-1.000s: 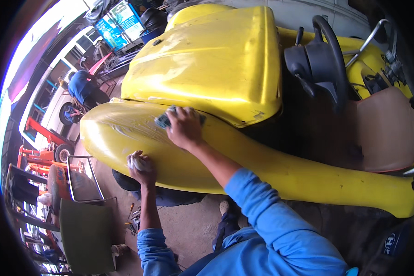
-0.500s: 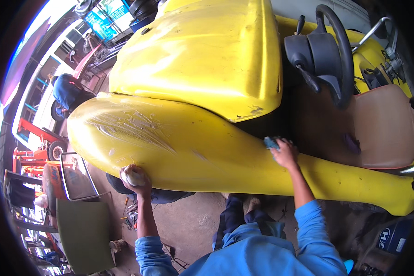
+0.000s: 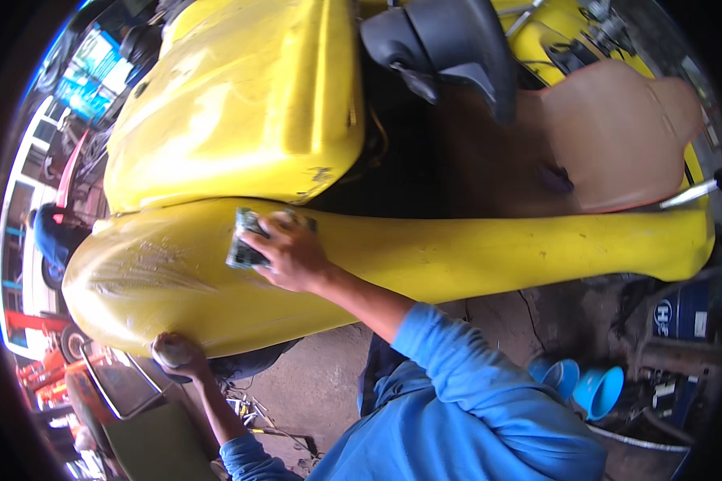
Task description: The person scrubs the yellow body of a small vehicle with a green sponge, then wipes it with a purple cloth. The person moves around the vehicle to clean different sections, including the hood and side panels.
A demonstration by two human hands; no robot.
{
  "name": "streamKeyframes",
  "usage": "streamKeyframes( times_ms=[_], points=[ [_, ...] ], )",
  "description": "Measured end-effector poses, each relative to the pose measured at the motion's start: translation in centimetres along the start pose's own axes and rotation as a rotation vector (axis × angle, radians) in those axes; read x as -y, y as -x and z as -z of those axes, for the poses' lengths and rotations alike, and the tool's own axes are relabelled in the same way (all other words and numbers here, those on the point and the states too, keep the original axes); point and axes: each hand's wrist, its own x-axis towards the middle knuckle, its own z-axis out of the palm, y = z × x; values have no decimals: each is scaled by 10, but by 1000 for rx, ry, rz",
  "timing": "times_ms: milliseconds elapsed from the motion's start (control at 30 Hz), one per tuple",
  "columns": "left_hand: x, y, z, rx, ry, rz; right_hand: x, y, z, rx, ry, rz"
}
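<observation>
My right hand (image 3: pixel 290 252) presses a dark green-grey scouring pad or cloth (image 3: pixel 243 240) flat on the yellow fender (image 3: pixel 425 248), its fingers spread over it. Which of the two it is, I cannot tell. At the fender's lower left edge, my left hand (image 3: pixel 186 361) is closed round a whitish wad (image 3: pixel 167 349), partly hidden by the fingers. Wet, milky streaks (image 3: pixel 156 256) cover the fender's rounded front. Just behind it rises the yellow hood (image 3: pixel 233 104), with chipped paint at its lower corner.
A steering wheel (image 3: pixel 493 56) and tan seat (image 3: pixel 618 144) lie beyond the fender. Blue buckets (image 3: pixel 598 391) and a dark blue container (image 3: pixel 686 313) stand at lower right. Tools (image 3: pixel 253 409) lie on the floor. Another person (image 3: pixel 56 232) crouches at far left.
My right hand has slid the pad left along the fender, onto its front half. My left hand stays at the fender's edge with the wad. The view has shifted to the right.
</observation>
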Motion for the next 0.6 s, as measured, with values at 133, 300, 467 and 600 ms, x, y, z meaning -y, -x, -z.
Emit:
streamKeyframes(
  times_ms=[133,300,467,600],
  points=[
    [7,-1,5,73,-101,-39,-101,99,81,30,166,-360],
    [8,0,3,37,-42,-68,-238,181,252,591,780,-1243],
    [0,0,-1,-13,-145,-25,-186,113,164,722,333,-990],
    [-2,-3,-1,-7,-224,-92,-89,29,38,268,90,-648]
  ],
)
